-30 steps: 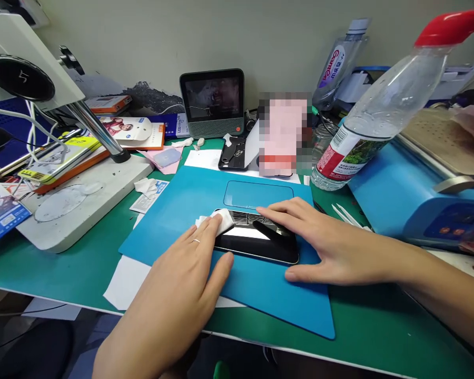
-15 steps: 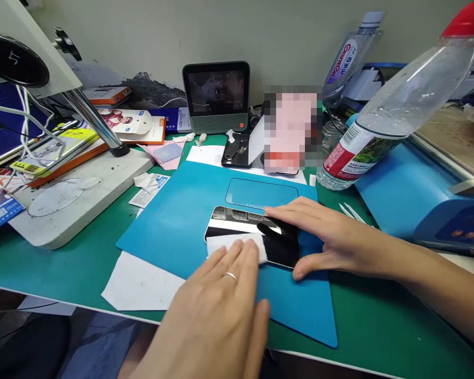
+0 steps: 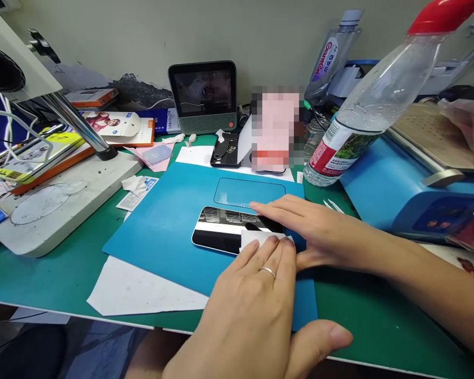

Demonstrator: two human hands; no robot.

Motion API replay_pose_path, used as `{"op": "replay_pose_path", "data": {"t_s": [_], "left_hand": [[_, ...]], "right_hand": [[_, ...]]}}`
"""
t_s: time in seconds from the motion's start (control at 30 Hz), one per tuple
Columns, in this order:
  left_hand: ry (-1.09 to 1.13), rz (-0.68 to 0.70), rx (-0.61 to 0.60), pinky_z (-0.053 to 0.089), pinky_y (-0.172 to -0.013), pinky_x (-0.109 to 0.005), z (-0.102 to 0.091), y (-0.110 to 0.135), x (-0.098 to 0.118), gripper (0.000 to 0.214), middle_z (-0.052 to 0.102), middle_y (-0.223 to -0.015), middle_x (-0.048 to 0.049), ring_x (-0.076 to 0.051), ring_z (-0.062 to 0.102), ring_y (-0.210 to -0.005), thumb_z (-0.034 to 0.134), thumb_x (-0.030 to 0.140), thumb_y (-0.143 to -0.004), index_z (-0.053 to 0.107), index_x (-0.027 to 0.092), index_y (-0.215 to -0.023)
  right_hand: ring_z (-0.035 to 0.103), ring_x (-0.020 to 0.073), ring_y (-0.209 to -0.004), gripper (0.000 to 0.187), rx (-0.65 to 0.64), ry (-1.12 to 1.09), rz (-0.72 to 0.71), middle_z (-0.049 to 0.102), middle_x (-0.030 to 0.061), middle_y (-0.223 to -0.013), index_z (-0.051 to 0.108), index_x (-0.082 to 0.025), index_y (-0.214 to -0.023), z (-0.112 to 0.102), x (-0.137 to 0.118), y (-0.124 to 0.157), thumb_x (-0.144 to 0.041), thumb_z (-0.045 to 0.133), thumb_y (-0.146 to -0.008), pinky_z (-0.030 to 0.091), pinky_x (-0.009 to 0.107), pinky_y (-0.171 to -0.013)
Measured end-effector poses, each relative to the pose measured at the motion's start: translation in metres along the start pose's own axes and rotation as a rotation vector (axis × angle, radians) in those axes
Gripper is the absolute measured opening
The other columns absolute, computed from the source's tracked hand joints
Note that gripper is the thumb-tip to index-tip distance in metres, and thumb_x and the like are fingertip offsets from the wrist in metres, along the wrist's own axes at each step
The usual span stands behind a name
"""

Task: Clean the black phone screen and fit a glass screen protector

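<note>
A smartphone (image 3: 217, 226) lies face up on the blue mat (image 3: 154, 231), its glossy black screen reflecting light. My left hand (image 3: 256, 295), with a ring on one finger, presses a folded white wipe (image 3: 250, 238) onto the right part of the screen. Its fingers lie close together on the wipe, and the thumb sticks out to the right. My right hand (image 3: 319, 231) spans the phone's right end, fingers at the far edge and thumb near the close edge, its tip partly hidden by my left hand. Just behind the phone rests a clear, dark-edged screen protector (image 3: 248, 190).
A tilted plastic bottle (image 3: 363, 116) with a red cap and a blue machine (image 3: 411, 195) stand at right. At left is a stand base (image 3: 59, 205) with boxes behind it. A small display (image 3: 203, 97) and a black phone (image 3: 225, 152) sit at the back. White paper (image 3: 142, 289) pokes out under the mat.
My left hand has slid the wipe to the right across the screen, from the phone's left-middle part toward my right hand. The camera view has shifted slightly right.
</note>
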State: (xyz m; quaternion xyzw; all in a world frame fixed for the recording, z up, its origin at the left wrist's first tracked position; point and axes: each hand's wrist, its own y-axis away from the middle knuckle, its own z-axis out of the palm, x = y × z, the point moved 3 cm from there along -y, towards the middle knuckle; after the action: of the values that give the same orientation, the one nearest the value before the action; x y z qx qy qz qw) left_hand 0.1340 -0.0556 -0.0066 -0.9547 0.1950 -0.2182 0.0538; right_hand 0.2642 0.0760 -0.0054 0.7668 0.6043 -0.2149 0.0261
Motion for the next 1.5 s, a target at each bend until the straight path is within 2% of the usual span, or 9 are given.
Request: {"op": "replay_pose_path", "data": {"t_s": [0.2, 0.33, 0.47, 0.63, 0.77, 1.0, 1.13, 1.3, 1.5], "left_hand": [[-0.009, -0.081, 0.054, 0.042, -0.119, -0.047, 0.004, -0.005, -0.002, 0.097, 0.048, -0.156, -0.0166, -0.031, 0.045, -0.146, 0.014, 0.08, -0.096, 0.046, 0.007, -0.151], [-0.093, -0.155, -0.022, 0.035, -0.123, -0.05, -0.008, -0.001, -0.029, 0.087, 0.04, -0.16, -0.0184, -0.03, 0.038, -0.151, 0.017, 0.069, -0.103, 0.035, 0.003, -0.156], [-0.151, -0.263, -0.002, 0.03, -0.125, -0.053, -0.025, 0.012, -0.059, 0.079, 0.039, -0.163, -0.0151, -0.028, 0.036, -0.152, 0.019, 0.065, -0.106, 0.031, 0.008, -0.159], [-0.202, -0.414, 0.012, 0.039, -0.119, -0.056, -0.029, 0.029, -0.073, 0.081, 0.042, -0.161, -0.0147, -0.034, 0.037, -0.151, 0.02, 0.068, -0.104, 0.025, 0.012, -0.162], [-0.321, -0.339, 0.042, 0.044, -0.116, -0.055, -0.027, 0.034, -0.062, 0.083, 0.042, -0.16, -0.0179, -0.037, 0.038, -0.149, 0.02, 0.067, -0.104, 0.029, 0.006, -0.159], [-0.431, -0.109, 0.116, 0.06, -0.098, -0.048, -0.023, 0.031, -0.032, 0.087, 0.059, -0.14, -0.027, -0.038, 0.06, -0.13, 0.016, 0.064, -0.105, 0.049, -0.008, -0.142], [-0.381, 0.043, 0.105, 0.06, -0.098, -0.044, -0.012, 0.025, -0.013, 0.093, 0.059, -0.139, -0.0252, -0.036, 0.061, -0.128, 0.018, 0.071, -0.102, 0.052, -0.006, -0.14], [-0.304, 0.035, 0.172, 0.061, -0.096, -0.041, -0.007, 0.026, -0.004, 0.096, 0.066, -0.133, -0.0202, -0.033, 0.066, -0.123, 0.004, 0.069, -0.103, 0.06, -0.003, -0.133], [-0.221, 0.17, 0.074, 0.055, -0.106, -0.036, -0.005, 0.019, -0.004, 0.086, 0.065, -0.136, -0.0175, -0.03, 0.06, -0.132, 0.029, 0.07, -0.102, 0.052, -0.003, -0.142]], "right_hand": [[0.061, 0.0314, -0.122, 0.096, 0.003, -0.047, 0.043, 0.064, 0.0173, -0.135, 0.032, -0.021, -0.161, -0.001, -0.002, 0.0, -0.057, 0.075, -0.083, 0.053, 0.045, -0.1], [0.057, 0.0345, -0.131, 0.096, -0.004, -0.022, 0.033, 0.06, 0.0194, -0.143, 0.038, -0.019, -0.159, 0.001, -0.004, -0.001, -0.063, 0.074, -0.081, 0.049, 0.05, -0.107], [0.056, 0.0354, -0.132, 0.102, -0.005, 0.034, 0.075, 0.056, 0.0205, -0.146, 0.034, -0.018, -0.16, 0.002, -0.004, -0.001, -0.066, 0.073, -0.08, 0.051, 0.051, -0.105], [0.059, 0.036, -0.124, 0.103, -0.047, 0.11, 0.098, 0.06, 0.0223, -0.137, 0.041, -0.011, -0.155, 0.001, -0.004, 0.0, -0.07, 0.073, -0.077, 0.054, 0.048, -0.1], [0.062, 0.0364, -0.117, 0.103, -0.059, 0.118, 0.145, 0.063, 0.0206, -0.13, 0.045, -0.014, -0.153, -0.003, -0.004, 0.001, -0.073, 0.074, -0.074, 0.056, 0.047, -0.091], [0.066, 0.03, -0.106, 0.081, -0.008, 0.042, 0.179, 0.067, 0.0146, -0.118, 0.055, -0.017, -0.143, -0.008, -0.006, -0.002, -0.059, 0.079, -0.078, 0.056, 0.038, -0.086], [0.068, 0.0292, -0.103, 0.077, 0.031, 0.019, 0.187, 0.069, 0.0122, -0.115, 0.052, -0.018, -0.138, -0.006, -0.008, -0.001, -0.052, 0.082, -0.076, 0.056, 0.039, -0.084], [0.068, 0.0284, -0.102, 0.08, 0.074, 0.026, 0.183, 0.068, 0.0125, -0.118, 0.043, -0.018, -0.141, -0.005, -0.013, 0.002, -0.052, 0.08, -0.079, 0.055, 0.037, -0.081], [0.066, 0.0286, -0.101, 0.072, 0.046, 0.014, 0.119, 0.067, 0.0125, -0.111, 0.046, -0.018, -0.142, 0.0, -0.007, 0.002, -0.054, 0.073, -0.086, 0.053, 0.038, -0.083]]}}
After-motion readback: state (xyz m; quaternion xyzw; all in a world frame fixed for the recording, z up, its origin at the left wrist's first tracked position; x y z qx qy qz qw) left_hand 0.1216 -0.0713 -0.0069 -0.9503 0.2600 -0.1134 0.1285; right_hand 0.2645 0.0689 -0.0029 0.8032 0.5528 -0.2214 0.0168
